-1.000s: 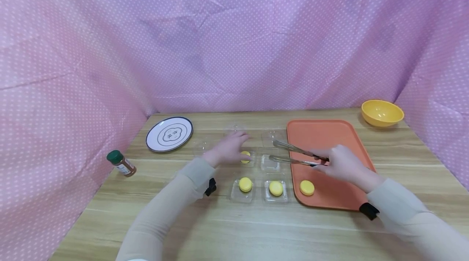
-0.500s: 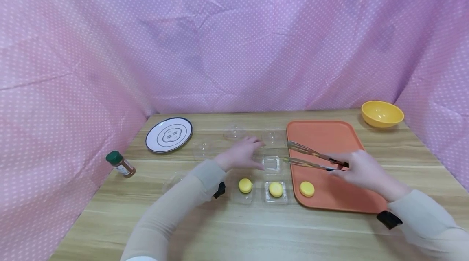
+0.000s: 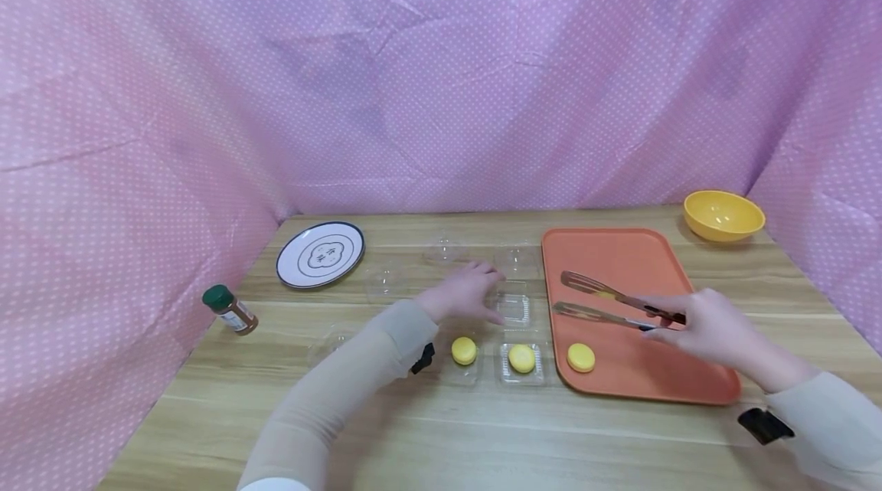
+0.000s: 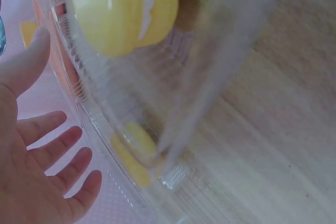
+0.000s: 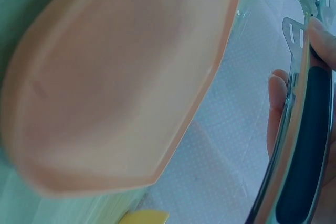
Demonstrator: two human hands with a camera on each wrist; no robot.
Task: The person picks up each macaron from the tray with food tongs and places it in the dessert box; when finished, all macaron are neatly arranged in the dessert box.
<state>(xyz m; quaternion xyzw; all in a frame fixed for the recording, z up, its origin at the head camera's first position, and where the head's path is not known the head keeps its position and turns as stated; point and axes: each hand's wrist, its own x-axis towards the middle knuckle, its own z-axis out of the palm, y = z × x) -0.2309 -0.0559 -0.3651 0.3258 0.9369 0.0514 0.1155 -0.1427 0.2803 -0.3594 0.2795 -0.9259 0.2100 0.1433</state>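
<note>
My left hand point(image 3: 467, 293) reaches over the clear plastic boxes, its fingers spread and nothing in them. Its fingertips are right at a box point(image 3: 513, 311) that has no macaron in it. In the left wrist view, a yellow macaron point(image 4: 123, 11) lies inside clear plastic close to this hand point(image 4: 50, 166). My right hand point(image 3: 710, 332) holds metal tongs point(image 3: 613, 319) low over the orange tray point(image 3: 613, 246), their slotted ends apart. A spot of yellow shows along the upper tong arm. Two macarons point(image 3: 465, 351) point(image 3: 521, 358) sit in the front boxes; another macaron point(image 3: 581, 358) lies on the tray's front corner.
Transparent raised lids point(image 3: 445, 248) stand behind and left of the boxes. A white plate with a dark rim point(image 3: 292, 265) and a green-capped jar point(image 3: 230, 310) are at the left. A yellow bowl point(image 3: 723, 216) stands at the back right, before pink dotted cloth point(image 3: 441, 93).
My left hand has moved right, from over a box with a macaron to beside the box without one. The right hand has drawn the tongs rightward over the tray.
</note>
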